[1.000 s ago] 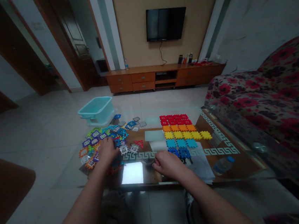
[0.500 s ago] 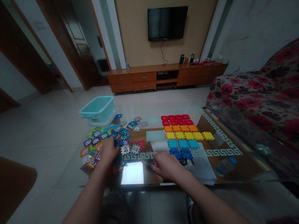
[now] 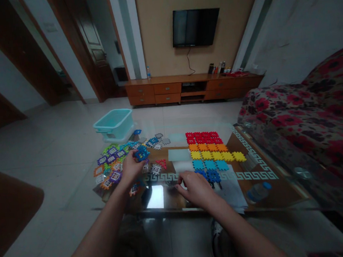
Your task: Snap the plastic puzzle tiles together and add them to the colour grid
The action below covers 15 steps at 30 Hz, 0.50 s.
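Between the thumb and fingers of my left hand (image 3: 132,166) is a blue interlocking tile (image 3: 142,152), lifted above a mixed pile. Purple window tiles (image 3: 112,151), orange ones (image 3: 99,170) and white window pieces (image 3: 155,169) lie around it. My right hand (image 3: 197,187) is low over the front of the glass table, its fingers curled, and nothing shows in them. Just beyond it are dark blue tiles (image 3: 213,175), partly hidden by the hand. Further rows behind are light blue (image 3: 210,165), yellow (image 3: 216,155), orange (image 3: 212,147) and red (image 3: 202,137).
A teal plastic tub (image 3: 115,124) stands at the table's far left corner. White paper (image 3: 234,193) and a water bottle (image 3: 259,192) are at the front right. A flowered sofa (image 3: 291,113) flanks the right side; a TV cabinet (image 3: 167,89) stands beyond.
My left hand has risen from the pile and moved slightly right, bringing the blue tile up into view. My right hand stays nearly in place, its thumb and forefinger slightly shifted.
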Motion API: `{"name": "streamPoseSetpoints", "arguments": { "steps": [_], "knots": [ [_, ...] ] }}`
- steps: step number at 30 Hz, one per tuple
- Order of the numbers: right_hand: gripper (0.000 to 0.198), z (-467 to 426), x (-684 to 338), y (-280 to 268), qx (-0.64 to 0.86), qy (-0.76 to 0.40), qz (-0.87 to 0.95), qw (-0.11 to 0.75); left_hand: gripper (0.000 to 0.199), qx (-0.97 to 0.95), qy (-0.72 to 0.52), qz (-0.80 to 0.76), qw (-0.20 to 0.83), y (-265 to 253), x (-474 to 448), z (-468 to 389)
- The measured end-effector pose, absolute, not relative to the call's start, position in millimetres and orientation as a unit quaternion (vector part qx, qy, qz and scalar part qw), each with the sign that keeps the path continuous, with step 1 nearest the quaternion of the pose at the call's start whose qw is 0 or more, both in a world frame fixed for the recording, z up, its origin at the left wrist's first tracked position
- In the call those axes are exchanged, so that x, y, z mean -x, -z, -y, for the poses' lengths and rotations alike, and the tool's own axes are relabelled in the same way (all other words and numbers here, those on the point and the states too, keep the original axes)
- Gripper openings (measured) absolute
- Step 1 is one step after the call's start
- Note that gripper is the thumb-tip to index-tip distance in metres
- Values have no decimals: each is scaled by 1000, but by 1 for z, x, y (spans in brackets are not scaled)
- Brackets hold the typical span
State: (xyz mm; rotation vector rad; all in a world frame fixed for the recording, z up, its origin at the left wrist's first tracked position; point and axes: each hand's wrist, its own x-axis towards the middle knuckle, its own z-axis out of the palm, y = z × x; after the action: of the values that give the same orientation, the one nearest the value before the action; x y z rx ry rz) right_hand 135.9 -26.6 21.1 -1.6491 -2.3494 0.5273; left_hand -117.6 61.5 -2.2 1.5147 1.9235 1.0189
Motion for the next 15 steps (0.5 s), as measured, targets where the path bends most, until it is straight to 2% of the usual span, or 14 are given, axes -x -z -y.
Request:
{"name": "streamPoseSetpoints", "arguments": {
  "steps": [2, 5, 9, 15],
  "knots": [
    [14, 24, -139, -17, 563, -195, 790, 147, 51, -513, -458, -617, 383, -2, 96, -49],
    [19, 18, -141, -12, 561, -246, 753, 240, 45, -467, -501, -534, 495, -5, 66, -31],
    [36, 12, -142, -7, 556, -378, 648, 357, 43, -473, -483, -462, 574, -6, 40, -18],
    [23, 6, -143, -8, 513, -474, 585, 413, 39, -472, -406, -431, 653, -6, 33, -12]
  ]
}}
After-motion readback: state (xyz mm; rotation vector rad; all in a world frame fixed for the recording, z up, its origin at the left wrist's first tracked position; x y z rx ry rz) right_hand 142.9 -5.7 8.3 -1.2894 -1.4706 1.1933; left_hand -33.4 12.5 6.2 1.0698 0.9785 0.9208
